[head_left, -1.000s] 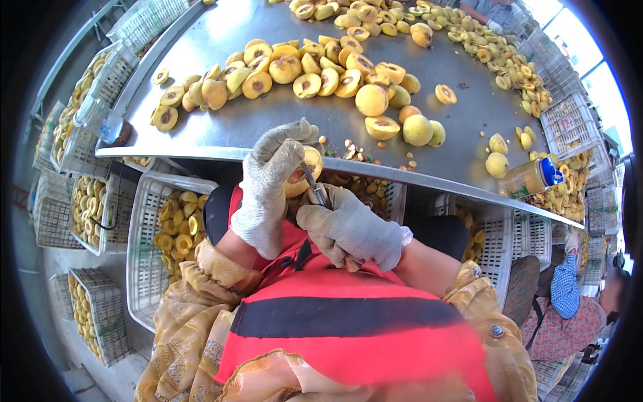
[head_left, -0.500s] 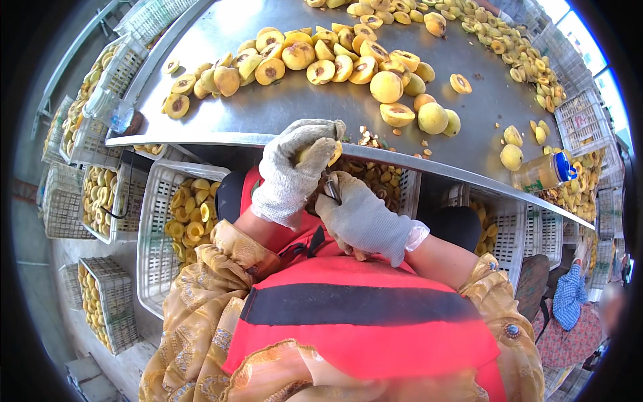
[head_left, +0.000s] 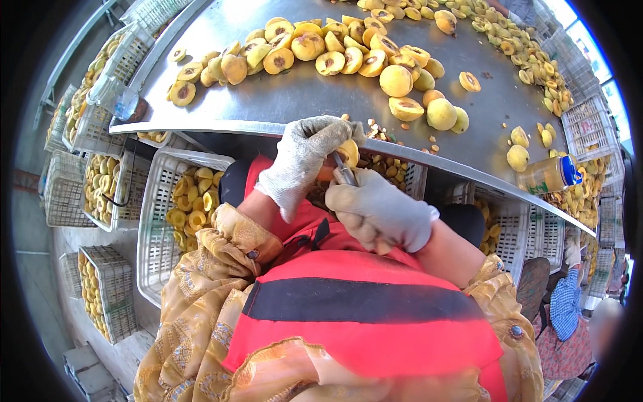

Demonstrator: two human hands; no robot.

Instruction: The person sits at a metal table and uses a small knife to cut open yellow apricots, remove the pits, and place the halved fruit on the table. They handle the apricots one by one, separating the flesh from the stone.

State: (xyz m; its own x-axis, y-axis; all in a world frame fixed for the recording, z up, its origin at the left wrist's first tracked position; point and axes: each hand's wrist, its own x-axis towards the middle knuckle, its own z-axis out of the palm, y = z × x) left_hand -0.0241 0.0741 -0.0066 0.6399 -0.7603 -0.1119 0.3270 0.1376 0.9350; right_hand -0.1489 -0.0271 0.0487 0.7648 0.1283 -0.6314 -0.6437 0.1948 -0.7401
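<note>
My left hand (head_left: 303, 159), in a soiled white work glove, is closed round a yellow peach half (head_left: 349, 153) just off the table's front edge. My right hand (head_left: 385, 206), gloved in white too, grips a short metal pitting tool (head_left: 344, 173). Its tip touches or enters the cut face of the peach half; which of the two cannot be made out. Fingers hide the tool's handle. Beneath both hands, peach halves lie in a crate, partly covered by my arms. Beyond them, peach halves (head_left: 330, 63) are heaped on the metal table (head_left: 281, 100).
A white plastic crate (head_left: 149, 221) of peach halves stands by my left knee, with more filled crates (head_left: 124, 295) farther left. Pit fragments (head_left: 382, 132) lie near the table edge. A blue-lidded jar (head_left: 546, 175) rests at the right. A person in blue checked cloth (head_left: 566, 305) is at far right.
Both hands have shifted slightly right. The tool now meets the peach half, whose cut face shows more. The view has moved a little, so the table's contents appear shifted.
</note>
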